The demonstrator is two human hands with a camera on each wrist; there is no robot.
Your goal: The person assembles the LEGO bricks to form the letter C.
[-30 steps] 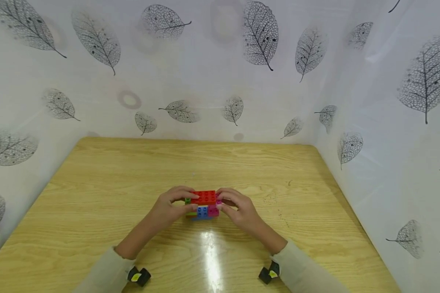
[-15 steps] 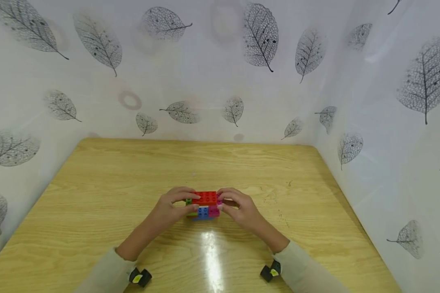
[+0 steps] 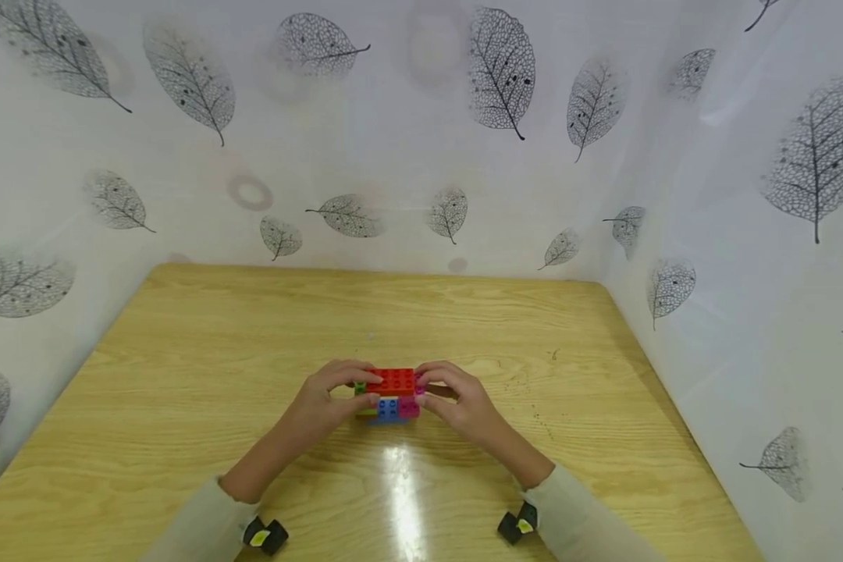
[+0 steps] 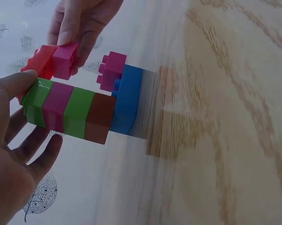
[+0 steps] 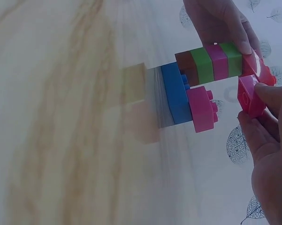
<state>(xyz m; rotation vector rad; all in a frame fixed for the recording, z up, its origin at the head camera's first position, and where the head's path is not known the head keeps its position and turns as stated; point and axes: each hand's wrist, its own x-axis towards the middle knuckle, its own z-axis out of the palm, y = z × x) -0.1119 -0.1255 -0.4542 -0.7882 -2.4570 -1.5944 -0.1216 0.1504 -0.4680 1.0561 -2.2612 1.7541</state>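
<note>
A toy block structure stands on the table. Its blue base brick (image 4: 126, 98) bears a column at the left: a brown brick (image 4: 99, 117), then green, magenta and green bricks. From the column's top a red brick (image 3: 393, 380) reaches to the right. My left hand (image 3: 326, 394) grips the column's top, its thumb by the upper green brick (image 4: 37, 103) and the red one. Under the red brick's free end is a pink brick (image 5: 250, 96), pinched between thumb and fingers of my right hand (image 3: 467, 402). Below it, with a gap between, a magenta brick (image 5: 201, 110) sits on the base.
The wooden table (image 3: 253, 328) reflects the bricks and a bright light streak. A white sheet with leaf prints (image 3: 407, 156) rises behind the table and along both sides. Each sleeve bears a small black wrist device (image 3: 265, 535).
Both hands keep their hold on the bricks in nearly the same place. Only a tiny shift of the whole head view shows.
</note>
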